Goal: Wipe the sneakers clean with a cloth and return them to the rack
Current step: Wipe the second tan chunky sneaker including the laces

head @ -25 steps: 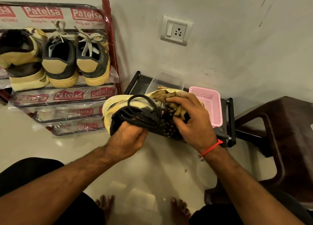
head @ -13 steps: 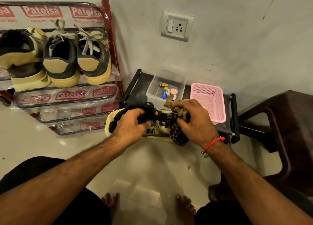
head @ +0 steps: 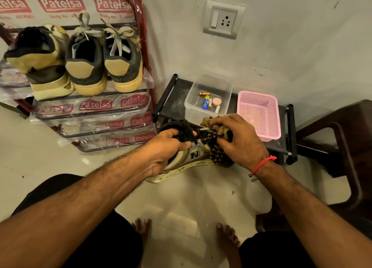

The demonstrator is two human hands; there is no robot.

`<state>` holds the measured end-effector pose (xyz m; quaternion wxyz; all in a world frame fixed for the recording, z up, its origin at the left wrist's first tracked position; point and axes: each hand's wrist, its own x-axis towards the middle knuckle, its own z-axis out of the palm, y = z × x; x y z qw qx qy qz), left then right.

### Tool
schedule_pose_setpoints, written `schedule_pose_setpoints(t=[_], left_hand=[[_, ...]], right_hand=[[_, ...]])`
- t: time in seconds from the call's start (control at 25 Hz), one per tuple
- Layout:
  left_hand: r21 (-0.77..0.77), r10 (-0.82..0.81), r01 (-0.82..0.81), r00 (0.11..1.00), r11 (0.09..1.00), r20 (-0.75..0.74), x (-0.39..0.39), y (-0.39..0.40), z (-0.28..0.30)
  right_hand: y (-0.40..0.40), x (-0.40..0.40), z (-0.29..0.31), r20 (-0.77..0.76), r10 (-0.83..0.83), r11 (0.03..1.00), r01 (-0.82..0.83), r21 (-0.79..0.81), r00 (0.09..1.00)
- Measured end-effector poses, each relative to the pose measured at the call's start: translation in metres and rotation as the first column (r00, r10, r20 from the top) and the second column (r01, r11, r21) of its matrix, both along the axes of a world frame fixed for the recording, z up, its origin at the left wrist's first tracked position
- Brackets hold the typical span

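The left hand (head: 169,146) grips the sneaker (head: 189,159) at its collar, fingers curled round a bunch of black laces (head: 181,130), which seems to steady the shoe and keep the laces clear of the part being wiped; the sneaker is held in front of the person, above the floor (head: 191,203) and against the front edge of the low black stand (head: 175,98), its grimy pale sole turned down and its logo side towards the camera; the right hand (head: 241,140) has its fingers curled over a bunched brown checked cloth (head: 219,146), pressing it onto the toe end of the upper, so the wiping looks to be under way and not finished; the sole edge shows dark marks, which I judge will need the cloth next; the rack (head: 141,52) stands to the left against the wall, with three other shoes (head: 86,62) heel-out on an upper shelf and lower shelves free, so a place for the return is near at hand; on the black stand sit a clear tub (head: 209,86) of small items and a pink basket (head: 259,114), just behind the right hand, close enough to be knocked; a dark chair (head: 346,138) is at the right.
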<state>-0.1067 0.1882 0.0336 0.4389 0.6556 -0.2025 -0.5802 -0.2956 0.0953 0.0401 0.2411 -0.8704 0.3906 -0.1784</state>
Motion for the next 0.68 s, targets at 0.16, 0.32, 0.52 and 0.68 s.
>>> schedule_pose_setpoints(t=[0.16,0.32,0.52,0.68], left_hand=[[-0.081,0.056,-0.031,0.943,0.996,0.327,0.002,-0.003,-0.011],[-0.252,0.127,-0.023,0.904,0.967,0.407,0.001,-0.007,-0.012],[-0.370,0.185,-0.036,0.908,0.929,0.375,-0.006,-0.003,-0.019],[-0.429,0.284,-0.112,0.888,0.896,0.362,-0.005,-0.004,-0.026]], right_hand=[[0.000,-0.003,-0.001,0.019,0.010,1.000,-0.010,0.013,1.000],[0.001,-0.001,-0.003,0.009,0.012,1.000,-0.012,0.007,1.000],[0.004,0.002,-0.008,0.006,0.012,1.000,-0.012,-0.009,1.000],[0.004,0.005,-0.006,0.156,-0.044,0.997,0.034,0.067,0.987]])
